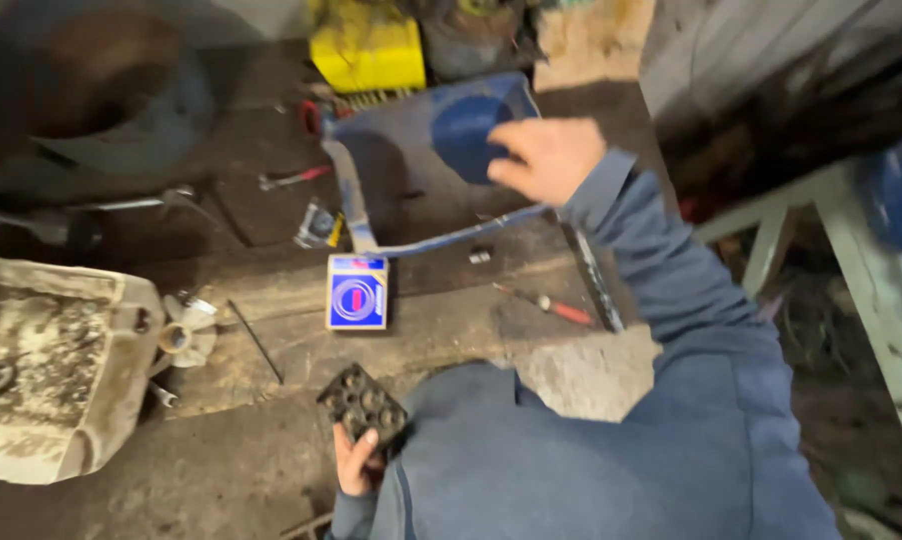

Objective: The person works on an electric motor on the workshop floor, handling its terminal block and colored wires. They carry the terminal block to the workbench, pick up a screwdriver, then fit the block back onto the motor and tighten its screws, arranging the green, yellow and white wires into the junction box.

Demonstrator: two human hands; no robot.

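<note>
The left hand (pixel 354 462), low in the view, holds a dark square block with round holes (pixel 363 404) in a closed grip, thumb across its lower edge. The right hand (pixel 546 157) reaches forward, fingers loosely curled over a blue metal tray (pixel 411 165); whether it grips anything cannot be told. On the worn bench (pixel 451 320) between them lies a small blue box (pixel 358 291), with a red-handled screwdriver (pixel 551 304) to its right. A grimy metal casing (pixel 51 365) sits far left.

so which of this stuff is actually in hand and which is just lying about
In hand:
left hand grips black block
right hand reaches into blue tray

Lying about:
blue box
red screwdriver
yellow case
dirty housing
</note>
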